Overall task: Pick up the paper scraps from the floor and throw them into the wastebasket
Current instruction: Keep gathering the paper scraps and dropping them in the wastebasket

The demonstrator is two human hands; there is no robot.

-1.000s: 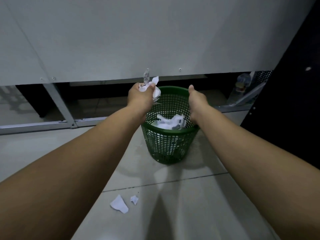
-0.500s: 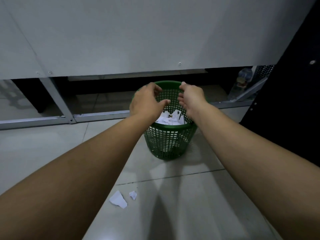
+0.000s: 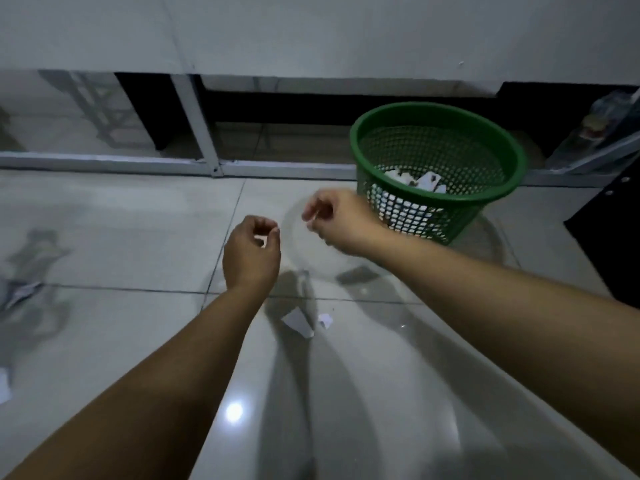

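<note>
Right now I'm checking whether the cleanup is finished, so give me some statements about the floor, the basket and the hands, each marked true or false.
1. The green wastebasket already holds white paper. True.
2. No scraps remain on the floor. False: two white scraps lie close together on the tile, and more lie at the far left.
3. The wastebasket lies tipped on its side. False: it stands upright.
4. The left hand and right hand are outside the basket, above the floor. True.
</note>
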